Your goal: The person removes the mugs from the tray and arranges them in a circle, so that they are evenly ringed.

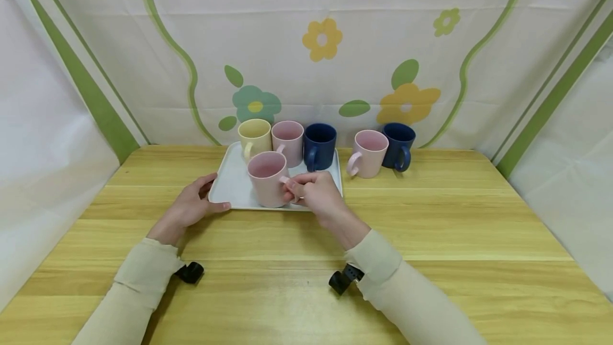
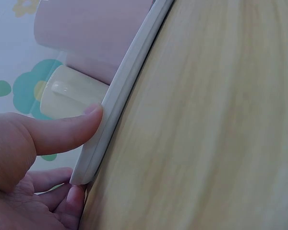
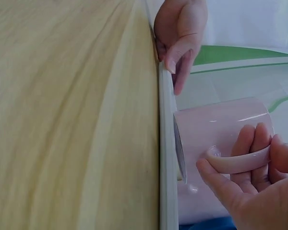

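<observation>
On the white tray (image 1: 233, 185), a yellow mug (image 1: 254, 136), a pink mug (image 1: 293, 145) and a navy mug (image 1: 320, 146) stand along the back. My right hand (image 1: 316, 193) pinches the handle of another pink mug (image 1: 269, 181) over the tray's front part. In the right wrist view, this front mug (image 3: 221, 127) looks slightly tipped, part of its base showing; whether it touches the tray I cannot tell. My left hand (image 1: 189, 206) holds the tray's front left corner, its thumb (image 2: 69, 134) on the front rim and fingers round the side.
Right of the tray, a pink mug (image 1: 371, 156) and a navy mug (image 1: 398, 145) stand close together on the wooden table (image 1: 431, 228). Behind the table hangs a white cloth (image 1: 282, 41) with printed flowers. White cloth walls flank both sides.
</observation>
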A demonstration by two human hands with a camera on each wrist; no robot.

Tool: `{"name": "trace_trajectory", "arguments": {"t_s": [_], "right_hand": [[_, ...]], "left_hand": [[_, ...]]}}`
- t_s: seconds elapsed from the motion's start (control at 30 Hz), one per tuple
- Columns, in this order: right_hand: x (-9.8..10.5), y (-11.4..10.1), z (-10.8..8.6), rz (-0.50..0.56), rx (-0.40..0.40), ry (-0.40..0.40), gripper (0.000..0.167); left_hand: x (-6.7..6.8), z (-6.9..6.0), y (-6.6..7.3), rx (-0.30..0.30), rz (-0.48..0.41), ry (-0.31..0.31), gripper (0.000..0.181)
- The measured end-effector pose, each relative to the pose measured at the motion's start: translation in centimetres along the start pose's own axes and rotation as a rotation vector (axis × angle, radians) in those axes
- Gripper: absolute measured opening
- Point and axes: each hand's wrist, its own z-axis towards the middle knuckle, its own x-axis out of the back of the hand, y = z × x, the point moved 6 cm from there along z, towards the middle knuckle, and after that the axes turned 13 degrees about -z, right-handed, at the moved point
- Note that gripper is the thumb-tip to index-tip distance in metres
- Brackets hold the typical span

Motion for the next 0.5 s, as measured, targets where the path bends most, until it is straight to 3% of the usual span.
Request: {"name": "trace_trajectory", "arguments": {"t_s": [0.5], "right_hand": [[4.0, 0.2, -2.0, 0.018, 0.071, -0.026, 0.021]], "left_hand": [[-0.1, 0.2, -0.3, -0.003, -0.018, -0.015, 0.107]]}}
